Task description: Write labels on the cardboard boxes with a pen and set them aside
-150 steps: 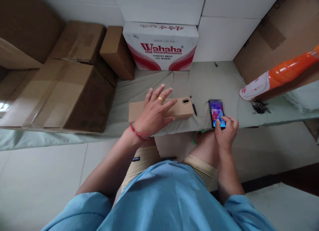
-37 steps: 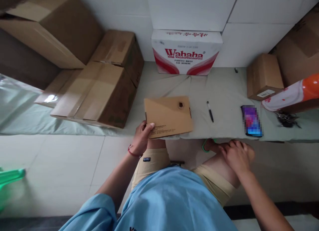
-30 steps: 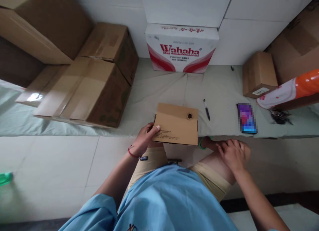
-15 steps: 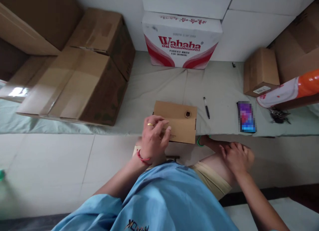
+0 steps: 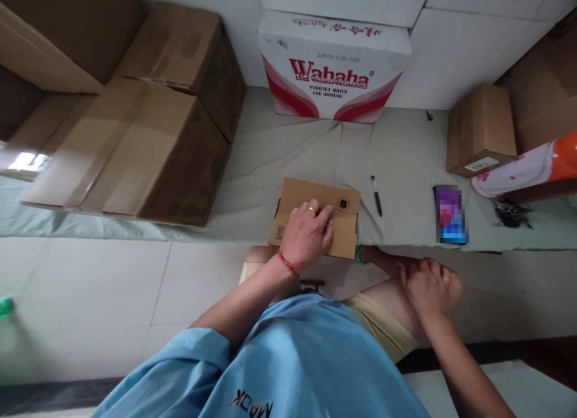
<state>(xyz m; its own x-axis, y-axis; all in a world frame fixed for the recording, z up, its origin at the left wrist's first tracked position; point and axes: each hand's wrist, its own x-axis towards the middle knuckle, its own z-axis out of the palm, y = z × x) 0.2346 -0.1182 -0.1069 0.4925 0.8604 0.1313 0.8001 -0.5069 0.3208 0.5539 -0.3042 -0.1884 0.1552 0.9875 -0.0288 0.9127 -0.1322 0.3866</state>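
A small flat brown cardboard box (image 5: 345,234) lies at the near edge of the cloth-covered table, with a small round hole near its far right corner. My left hand (image 5: 310,233), wearing a gold ring and a red bracelet, rests palm down on top of the box. Its fingers stretch forward toward the hole and hold nothing; the palm hides the middle of the lid. Away from the table things, my right hand (image 5: 426,287) lies on my bent right knee with its fingers spread over it. Just right of the box is a black-and-white pen (image 5: 377,196).
Farther right lie a phone (image 5: 451,213) with a blurred screen and a bunch of keys (image 5: 514,213). A white-and-red water carton (image 5: 333,75) stands at the back. Large cardboard boxes (image 5: 112,147) fill the left, and a smaller carton (image 5: 480,129) sits at the right.
My left hand has moved right from the box's left side onto its middle and flattened there, uncovering the print at the left corner. My right hand stays on the knee.
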